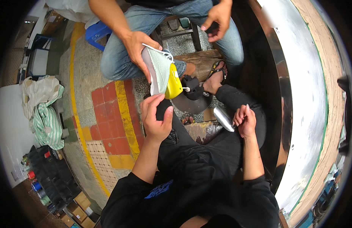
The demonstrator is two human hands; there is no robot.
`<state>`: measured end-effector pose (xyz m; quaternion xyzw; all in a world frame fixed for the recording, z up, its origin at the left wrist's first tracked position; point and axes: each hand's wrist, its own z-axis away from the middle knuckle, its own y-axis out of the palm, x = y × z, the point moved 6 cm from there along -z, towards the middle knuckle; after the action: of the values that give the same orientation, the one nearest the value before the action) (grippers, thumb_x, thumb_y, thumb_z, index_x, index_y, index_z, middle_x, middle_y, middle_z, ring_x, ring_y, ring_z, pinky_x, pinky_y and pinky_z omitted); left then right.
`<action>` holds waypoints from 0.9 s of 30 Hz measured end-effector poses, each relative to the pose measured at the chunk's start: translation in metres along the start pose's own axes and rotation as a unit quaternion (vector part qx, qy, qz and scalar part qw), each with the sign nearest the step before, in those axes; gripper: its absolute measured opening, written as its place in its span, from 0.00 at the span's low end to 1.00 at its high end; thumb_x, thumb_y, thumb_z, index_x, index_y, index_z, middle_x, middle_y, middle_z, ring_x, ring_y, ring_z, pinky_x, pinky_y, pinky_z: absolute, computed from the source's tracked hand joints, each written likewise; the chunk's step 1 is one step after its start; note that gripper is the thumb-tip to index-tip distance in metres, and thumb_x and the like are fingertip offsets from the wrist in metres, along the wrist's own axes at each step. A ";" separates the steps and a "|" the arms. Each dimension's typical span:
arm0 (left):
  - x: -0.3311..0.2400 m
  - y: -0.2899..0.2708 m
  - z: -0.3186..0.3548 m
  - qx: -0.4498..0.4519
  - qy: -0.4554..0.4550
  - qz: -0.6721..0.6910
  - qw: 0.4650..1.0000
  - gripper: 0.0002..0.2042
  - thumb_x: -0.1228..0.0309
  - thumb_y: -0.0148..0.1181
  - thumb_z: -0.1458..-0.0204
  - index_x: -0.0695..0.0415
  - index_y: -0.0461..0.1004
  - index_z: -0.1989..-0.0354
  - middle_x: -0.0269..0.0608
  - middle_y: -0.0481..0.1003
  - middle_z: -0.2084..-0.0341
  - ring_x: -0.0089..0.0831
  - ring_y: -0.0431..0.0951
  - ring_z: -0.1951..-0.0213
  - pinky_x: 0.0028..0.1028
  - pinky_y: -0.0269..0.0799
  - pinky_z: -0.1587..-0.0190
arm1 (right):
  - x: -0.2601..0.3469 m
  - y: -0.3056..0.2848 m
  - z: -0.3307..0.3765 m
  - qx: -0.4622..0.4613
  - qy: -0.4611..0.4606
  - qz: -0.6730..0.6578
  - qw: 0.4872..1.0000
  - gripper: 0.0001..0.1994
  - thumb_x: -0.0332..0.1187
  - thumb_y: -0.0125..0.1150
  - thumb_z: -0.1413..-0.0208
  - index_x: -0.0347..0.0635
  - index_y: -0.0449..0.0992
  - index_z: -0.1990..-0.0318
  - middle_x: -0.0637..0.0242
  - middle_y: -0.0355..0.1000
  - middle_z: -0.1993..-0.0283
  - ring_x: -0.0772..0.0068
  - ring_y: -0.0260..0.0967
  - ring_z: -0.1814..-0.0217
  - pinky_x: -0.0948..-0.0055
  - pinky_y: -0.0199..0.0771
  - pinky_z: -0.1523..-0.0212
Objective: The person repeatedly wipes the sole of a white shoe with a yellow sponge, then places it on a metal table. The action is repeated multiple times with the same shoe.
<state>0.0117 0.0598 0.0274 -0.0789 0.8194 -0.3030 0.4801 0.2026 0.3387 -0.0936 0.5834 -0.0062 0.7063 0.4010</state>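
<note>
Your black shirt (206, 190) is nearest. Your left hand (157, 121), fingers apart, seems to touch the green shoe (159, 70) in a co-worker's hand (139, 46); best support it evenly. Your right hand (245, 122) grips a metal tool (223, 119).

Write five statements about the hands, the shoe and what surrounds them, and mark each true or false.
1. The person's right hand holds a shiny metal tool. True.
2. The person's left hand is clenched around the metal tool. False: the left hand has its fingers parted, near the shoe.
3. A co-worker's hand grips the shoe. True.
4. The form showing at the shoe's end is red. False: the form is yellow.
5. The stool near the co-worker's knee is green. False: the stool is blue.
</note>
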 end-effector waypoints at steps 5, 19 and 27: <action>-0.006 0.006 -0.001 0.042 0.027 0.024 0.998 0.22 0.77 0.71 0.52 0.62 0.76 0.46 0.50 0.76 0.50 0.46 0.77 0.49 0.37 0.72 0.45 | -0.003 0.011 0.005 0.060 0.012 0.117 0.991 0.24 0.49 0.49 0.28 0.44 0.65 0.77 0.69 0.61 0.83 0.79 0.56 0.82 0.75 0.59 0.78; -0.027 0.063 -0.044 0.085 0.197 -0.128 0.968 0.12 0.74 0.73 0.54 0.58 0.84 0.59 0.44 0.81 0.58 0.45 0.81 0.49 0.40 0.74 0.47 | 0.027 0.043 0.032 0.070 -0.116 0.231 0.963 0.27 0.55 0.51 0.32 0.42 0.65 0.77 0.68 0.62 0.82 0.78 0.57 0.80 0.75 0.56 0.77; 0.035 0.081 -0.105 0.161 -0.052 0.073 0.983 0.07 0.74 0.62 0.40 0.66 0.82 0.61 0.47 0.82 0.73 0.25 0.81 0.72 0.28 0.75 0.67 | 0.038 0.129 0.021 0.096 -0.236 0.028 0.966 0.32 0.55 0.46 0.28 0.36 0.70 0.77 0.63 0.67 0.81 0.71 0.68 0.80 0.69 0.75 0.71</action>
<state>-0.0811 0.1542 -0.0077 0.0440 0.7372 -0.3905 0.5497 0.1456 0.2629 0.0040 0.7692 -0.0488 0.5564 0.3103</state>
